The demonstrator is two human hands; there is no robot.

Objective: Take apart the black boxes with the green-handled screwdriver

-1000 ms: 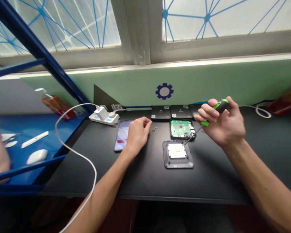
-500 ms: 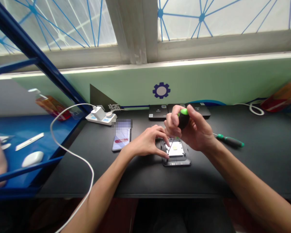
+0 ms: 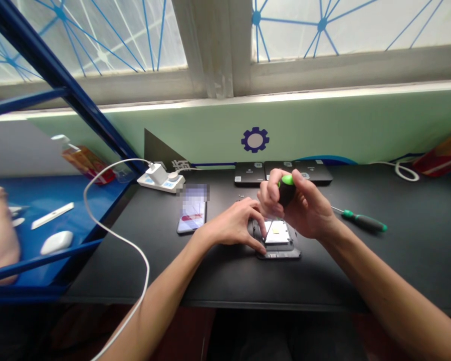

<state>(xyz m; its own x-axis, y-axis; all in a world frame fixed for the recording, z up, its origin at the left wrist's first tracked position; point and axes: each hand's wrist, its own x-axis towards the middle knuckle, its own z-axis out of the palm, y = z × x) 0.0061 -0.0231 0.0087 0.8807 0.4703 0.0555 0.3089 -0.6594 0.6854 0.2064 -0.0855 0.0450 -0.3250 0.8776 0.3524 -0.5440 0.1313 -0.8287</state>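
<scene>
Right hand (image 3: 304,213): clasped round screwdriver (image 3: 286,190), shaft slanting to left side of white plate (image 3: 281,235); | left hand (image 3: 238,223): at black cover's (image 3: 287,254) left edge, grip cannot be told; | cover: flat on table (image 3: 323,286), phone (image 3: 192,224) to its left

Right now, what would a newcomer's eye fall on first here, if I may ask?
Probably the right hand, gripping a green-topped screwdriver above the dark cover, with the left hand at the cover's left edge. Then the blue gear emblem on the pale green wall straight ahead.
</scene>
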